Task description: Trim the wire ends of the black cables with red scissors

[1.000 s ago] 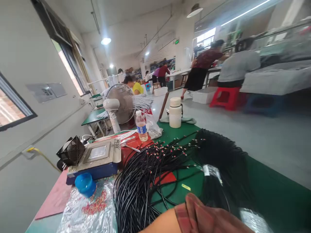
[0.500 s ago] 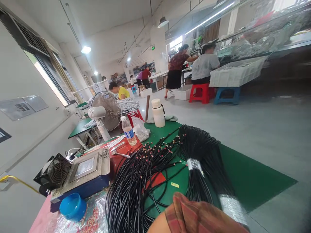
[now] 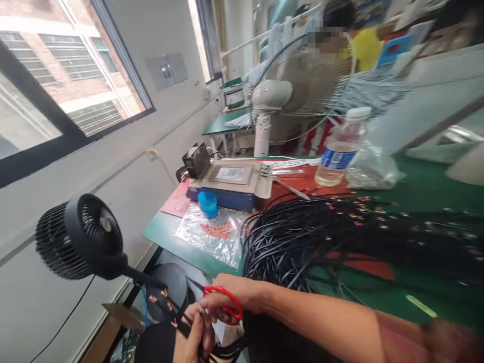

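Note:
Low in the head view, my left hand [image 3: 193,335] is closed around several black cables [image 3: 162,304], whose ends stick out to the left and show short coloured wires. Touching it, my right hand [image 3: 240,291] has its fingers through the red handles of a pair of scissors [image 3: 239,308]. The scissor blades point up and left, partly hidden. Beyond my right forearm, a large heap of black cables [image 3: 287,237] spreads over the green table [image 3: 340,297], many ends showing coloured wire tips.
A heating device [image 3: 227,196] with a metal top stands by a blue cup [image 3: 207,204]. Red scraps [image 3: 217,230] lie on clear plastic. A black fan [image 3: 94,234] is at left, a drink bottle [image 3: 336,151] at the back. Behind a white fan [image 3: 272,96] sits a person in yellow.
The view has swung left and down. Both hands, the scissors and the held cables now show; before, only an arm in a plaid sleeve was visible.

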Tool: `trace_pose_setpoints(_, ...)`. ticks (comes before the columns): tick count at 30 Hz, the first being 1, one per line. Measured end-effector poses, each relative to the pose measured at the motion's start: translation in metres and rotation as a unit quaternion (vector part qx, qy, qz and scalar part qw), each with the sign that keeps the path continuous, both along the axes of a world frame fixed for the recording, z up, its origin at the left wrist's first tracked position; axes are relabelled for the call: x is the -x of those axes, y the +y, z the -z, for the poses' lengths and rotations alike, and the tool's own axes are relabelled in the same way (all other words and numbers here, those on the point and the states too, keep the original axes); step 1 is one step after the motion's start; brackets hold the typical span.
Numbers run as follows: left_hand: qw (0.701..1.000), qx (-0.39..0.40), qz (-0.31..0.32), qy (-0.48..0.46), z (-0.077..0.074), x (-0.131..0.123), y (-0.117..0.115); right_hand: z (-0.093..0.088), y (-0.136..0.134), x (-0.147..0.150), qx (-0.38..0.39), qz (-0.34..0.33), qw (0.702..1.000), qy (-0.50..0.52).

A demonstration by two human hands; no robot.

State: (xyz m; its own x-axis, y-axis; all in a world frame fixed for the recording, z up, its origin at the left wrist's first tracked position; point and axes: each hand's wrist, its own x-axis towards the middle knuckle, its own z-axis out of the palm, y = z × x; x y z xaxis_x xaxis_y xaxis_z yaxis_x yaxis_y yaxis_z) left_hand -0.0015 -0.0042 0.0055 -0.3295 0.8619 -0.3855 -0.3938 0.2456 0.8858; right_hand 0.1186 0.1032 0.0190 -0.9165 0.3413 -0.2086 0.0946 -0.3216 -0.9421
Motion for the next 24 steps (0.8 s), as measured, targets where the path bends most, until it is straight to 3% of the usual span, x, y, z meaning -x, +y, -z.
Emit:
trace_pose_setpoints(4,0.998,-0.034,0.018,-0.051,0.003,-0.002,0.004,-0.007,-0.004,-0.004,0.031,0.032,0.999,0.010)
trace_pose_setpoints(16,0.999,-0.030,-0.011,-0.022,0.008,-0.002,0.004,-0.002,-0.006,-0.002,0.015,0.032,0.998,0.042)
trace_pose_setpoints(24,0.996,-0.017,-0.076,-0.049,0.015,0.001,0.004,-0.002,-0.009,-0.003,-0.009,0.046,0.998,0.039)
